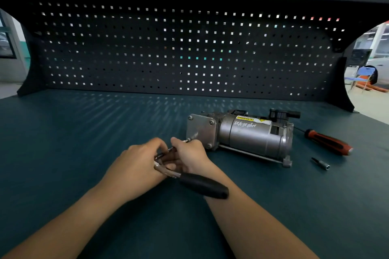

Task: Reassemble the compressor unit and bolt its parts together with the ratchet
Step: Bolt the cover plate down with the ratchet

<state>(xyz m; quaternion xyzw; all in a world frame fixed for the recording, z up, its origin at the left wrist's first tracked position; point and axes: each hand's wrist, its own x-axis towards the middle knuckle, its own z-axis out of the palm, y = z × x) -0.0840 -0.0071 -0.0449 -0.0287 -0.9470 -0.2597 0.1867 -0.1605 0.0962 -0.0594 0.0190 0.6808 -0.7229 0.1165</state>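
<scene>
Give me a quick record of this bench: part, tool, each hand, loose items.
Part: compressor unit on its side, bolted end plate facing the person
Tool: ratchet, extension bar tip at the plate's lower-left corner
Left hand: grips ratchet head
Right hand: holds extension bar
Loose: red-and-black screwdriver and small bit, right of compressor

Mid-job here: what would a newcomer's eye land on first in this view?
At centre, the left hand and right hand grip the ratchet, its tip at the end plate of the compressor. To the right of it lie a red screwdriver and a small socket. A dark pegboard fills the back.
</scene>
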